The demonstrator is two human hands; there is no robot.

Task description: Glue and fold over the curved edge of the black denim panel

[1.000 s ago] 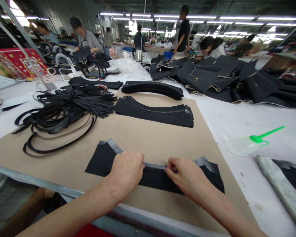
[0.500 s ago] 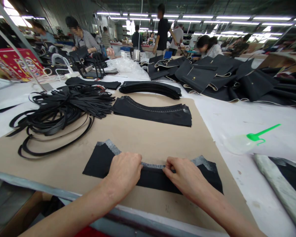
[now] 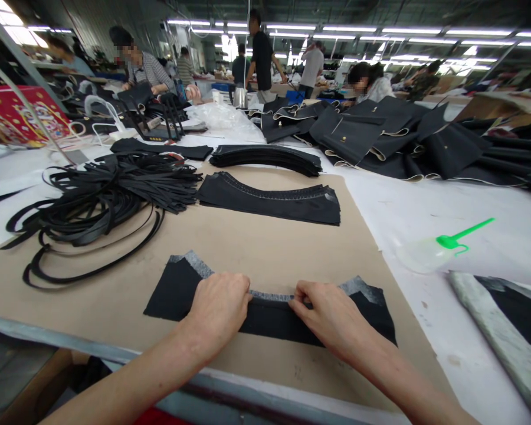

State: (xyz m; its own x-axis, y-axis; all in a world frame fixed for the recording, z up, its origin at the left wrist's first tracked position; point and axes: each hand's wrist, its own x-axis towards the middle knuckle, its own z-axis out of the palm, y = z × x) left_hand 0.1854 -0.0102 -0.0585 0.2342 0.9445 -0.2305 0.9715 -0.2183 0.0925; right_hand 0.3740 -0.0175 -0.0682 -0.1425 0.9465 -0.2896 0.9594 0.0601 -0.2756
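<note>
A curved black fabric piece (image 3: pixel 274 323) lies on the brown sheet (image 3: pixel 265 245), with a speckled grey strip along its concave upper edge. My left hand (image 3: pixel 223 304) is closed on that edge left of the middle, fingers curled and partly hidden. On the right of the middle, my right hand (image 3: pixel 325 307) pinches the same edge between thumb and forefinger. A short stretch of the grey strip shows between the two hands. Beyond them lies a stack of curved black pieces (image 3: pixel 269 203) with a stitched-looking line, and behind it another black stack (image 3: pixel 265 159).
Black strips (image 3: pixel 101 195) lie in a tangled bundle at left. A clear bottle with a green spout (image 3: pixel 446 241) lies at right, near a greyish-white slab (image 3: pixel 482 319). Black panels (image 3: pixel 380 136) are heaped at the back right. Several people work in the background.
The camera view has shifted slightly, so the table things sit a little further left. Both hands keep their hold on the fabric edge. People in the background have moved.
</note>
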